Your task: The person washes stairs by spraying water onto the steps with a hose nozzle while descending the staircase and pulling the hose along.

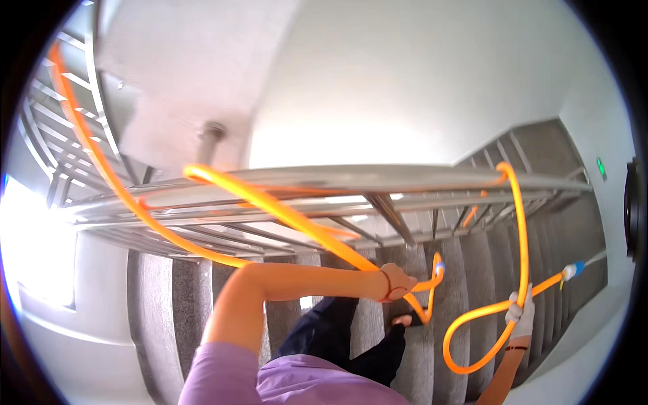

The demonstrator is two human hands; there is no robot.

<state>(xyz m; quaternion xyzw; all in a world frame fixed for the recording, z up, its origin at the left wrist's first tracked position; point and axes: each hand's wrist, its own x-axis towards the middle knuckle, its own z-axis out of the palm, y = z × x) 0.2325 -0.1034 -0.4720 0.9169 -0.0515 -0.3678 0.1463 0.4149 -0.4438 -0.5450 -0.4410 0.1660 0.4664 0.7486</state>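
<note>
An orange hose or thick cable (283, 210) runs from the upper left and over a metal stair handrail (324, 177). My left hand (399, 283), bare with a red cord at the wrist, is closed on the orange line beyond the rail. A short bend with a blue fitting (440, 268) hangs just past it. My right hand (520, 311), in a white glove, grips the line at the right, where it forms a loop below. From that hand a length leads to a blue and white end connector (573, 271). Another stretch hangs over the rail above the right hand.
Grey stair treads (367, 329) lie beneath me, my foot on one of them. The metal balusters (390, 217) stand along the stairs' edge. A further railing (96, 101) rises at upper left. A bright window (40, 248) is at left, and a white wall (597, 121) at right.
</note>
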